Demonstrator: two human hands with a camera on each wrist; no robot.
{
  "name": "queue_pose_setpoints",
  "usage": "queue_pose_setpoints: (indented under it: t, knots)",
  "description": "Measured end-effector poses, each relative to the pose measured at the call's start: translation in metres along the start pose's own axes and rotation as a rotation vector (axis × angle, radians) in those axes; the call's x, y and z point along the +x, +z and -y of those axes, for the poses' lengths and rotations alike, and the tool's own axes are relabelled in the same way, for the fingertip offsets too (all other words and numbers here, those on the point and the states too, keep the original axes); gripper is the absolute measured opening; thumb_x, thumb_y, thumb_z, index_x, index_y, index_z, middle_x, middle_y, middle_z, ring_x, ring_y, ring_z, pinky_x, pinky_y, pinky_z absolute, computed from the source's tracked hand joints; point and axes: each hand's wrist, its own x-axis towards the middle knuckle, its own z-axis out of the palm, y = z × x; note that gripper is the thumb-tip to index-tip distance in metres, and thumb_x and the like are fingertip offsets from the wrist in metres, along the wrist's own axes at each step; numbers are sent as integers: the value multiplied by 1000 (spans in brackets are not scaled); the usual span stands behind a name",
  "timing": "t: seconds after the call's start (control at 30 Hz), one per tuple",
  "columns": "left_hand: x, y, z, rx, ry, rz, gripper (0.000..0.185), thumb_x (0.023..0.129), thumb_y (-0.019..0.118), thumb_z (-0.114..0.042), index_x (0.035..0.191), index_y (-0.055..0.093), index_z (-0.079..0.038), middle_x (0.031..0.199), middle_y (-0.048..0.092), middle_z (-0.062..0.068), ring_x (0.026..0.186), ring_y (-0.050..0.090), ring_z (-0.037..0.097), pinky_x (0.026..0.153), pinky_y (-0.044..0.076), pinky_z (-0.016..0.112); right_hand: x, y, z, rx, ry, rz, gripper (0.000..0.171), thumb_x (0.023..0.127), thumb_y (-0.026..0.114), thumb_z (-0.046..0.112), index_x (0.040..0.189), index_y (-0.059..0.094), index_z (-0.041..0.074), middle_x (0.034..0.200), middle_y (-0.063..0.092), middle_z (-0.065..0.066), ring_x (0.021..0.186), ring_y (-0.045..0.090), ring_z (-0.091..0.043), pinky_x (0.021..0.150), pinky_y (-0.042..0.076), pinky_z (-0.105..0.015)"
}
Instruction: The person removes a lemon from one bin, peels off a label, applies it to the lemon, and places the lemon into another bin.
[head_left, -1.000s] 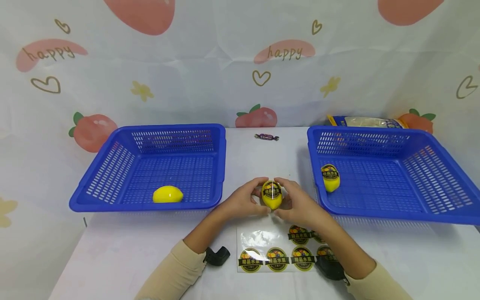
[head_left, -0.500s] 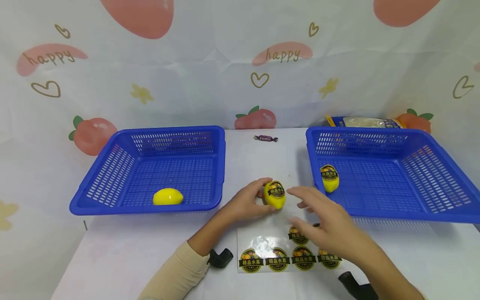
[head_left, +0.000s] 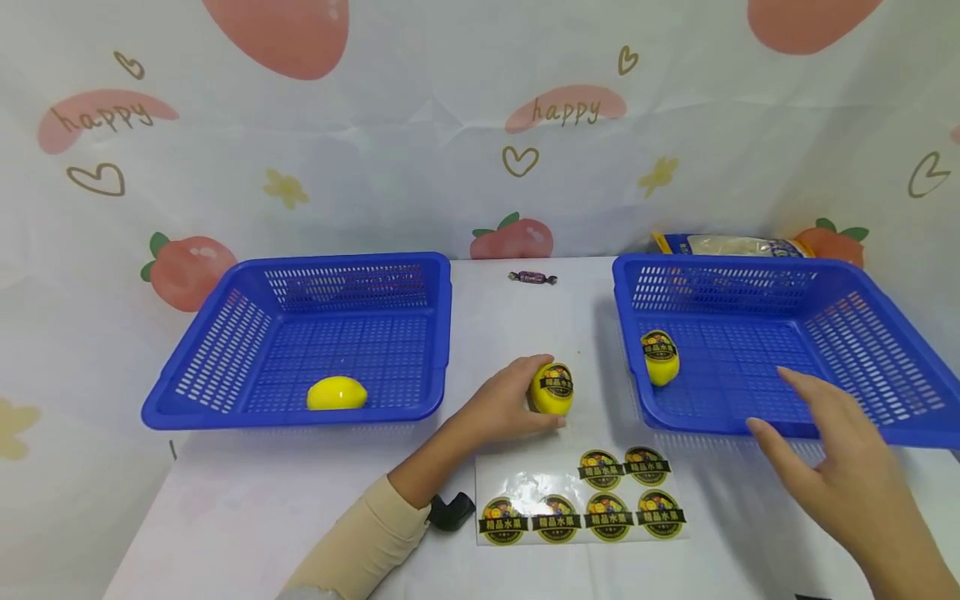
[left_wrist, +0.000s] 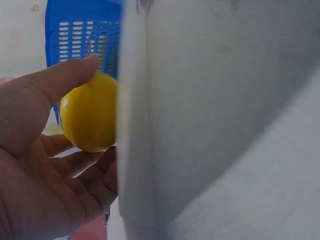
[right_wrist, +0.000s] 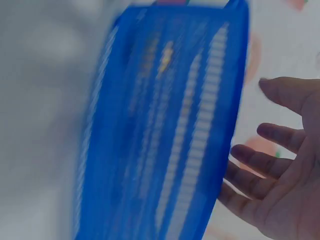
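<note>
White worktop (head_left: pixel 262 500), cloth-covered. Nearest edge: glossy sticker sheet (head_left: pixel 577 498) lying flat, six round dark labels left on it, two in the upper row and four in the lower.

Just beyond the sheet, left hand (head_left: pixel 501 407) grasps a yellow lemon (head_left: pixel 552 389), thumb and fingers curled round it; a round label faces the camera. Lemon sits low over the worktop, between the two baskets; contact with the surface can't be told. Left wrist view shows thumb on top, fingers cupped beneath.

Right hand (head_left: pixel 840 462) released, fingers spread and relaxed, holding nothing, hovering at the near rim of the right basket (head_left: pixel 885 421), well apart from the lemon.

Left basket (head_left: pixel 300 411), blue slotted plastic: one plain lemon (head_left: pixel 337 392) lying on its side near the front wall, no label visible.

Right basket, same make: one labelled lemon (head_left: pixel 660 357) standing near the left wall, label uppermost.

Farther back, between the baskets: small wrapped candy (head_left: pixel 532 277). Behind the right basket, a plastic bag (head_left: pixel 738 244) against the strawberry-print backdrop (head_left: pixel 450 125).
</note>
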Motion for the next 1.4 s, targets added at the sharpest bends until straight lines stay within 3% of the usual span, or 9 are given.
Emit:
queue_pose_setpoints:
  t: [0.1, 0.17, 0.3, 0.47, 0.67, 0.9, 1.27, 1.4]
  knots:
    - [0, -1, 0, 5, -7, -6, 89, 79, 85, -39, 152, 40, -15, 149, 47, 7, 136, 45, 23, 111, 36, 41, -7, -7, -21, -90, 68, -2, 60, 93, 72, 25, 135, 50, -13, 131, 47, -41, 124, 39, -59, 113, 20, -64]
    - [1, -2, 0, 0, -5, -10, 89, 78, 86, -39, 151, 41, -14, 149, 47, 7, 135, 45, 23, 111, 36, 41, -12, -9, -30, -134, 94, -1, 57, 95, 70, 29, 126, 54, -16, 128, 48, -42, 122, 39, -61, 114, 18, -63]
    - [0, -2, 1, 2, -7, -13, 89, 78, 86, -40, 150, 42, -12, 147, 49, 8, 134, 46, 24, 110, 37, 42, -18, -9, -42, -145, 65, -1, 46, 96, 68, 27, 112, 62, -16, 119, 53, -42, 113, 43, -61, 114, 19, -62]
    - [0, -2, 0, 25, -13, -9, 90, 79, 84, -42, 152, 39, -14, 146, 49, 8, 133, 48, 25, 109, 39, 43, -22, -8, -48, -144, 28, -8, 42, 95, 69, 27, 110, 64, -13, 114, 57, -40, 108, 46, -59, 115, 21, -60]
    - [-1, -4, -5, 55, 4, 4, 88, 80, 84, -41, 152, 40, -16, 137, 54, 9, 120, 55, 24, 103, 45, 43, -23, -8, -49, -151, 21, -31, 42, 95, 70, 27, 109, 65, -12, 113, 58, -39, 107, 47, -57, 114, 23, -59]
    - [-2, -4, -8, 59, 23, -57, 87, 72, 90, -37, 145, 49, -16, 131, 56, 6, 113, 57, 19, 97, 48, 39, -24, -8, -51, -149, 29, -12, 42, 94, 71, 26, 111, 64, -11, 114, 57, -38, 107, 47, -56, 114, 23, -61]
    - [2, -18, -34, -147, 55, -126, 87, 72, 91, -39, 145, 47, -20, 130, 55, -3, 99, 56, 12, 78, 52, 24, -24, -7, -55, -136, -3, -28, 38, 93, 71, 23, 111, 65, -10, 112, 59, -35, 105, 49, -53, 113, 25, -59]
    - [5, -24, -50, -240, 113, -158, 86, 73, 91, -35, 144, 47, -17, 130, 55, -2, 97, 56, 12, 78, 54, 23, -24, -6, -54, -117, -7, -44, 38, 94, 70, 23, 111, 65, -10, 113, 59, -35, 106, 48, -53, 114, 24, -59]
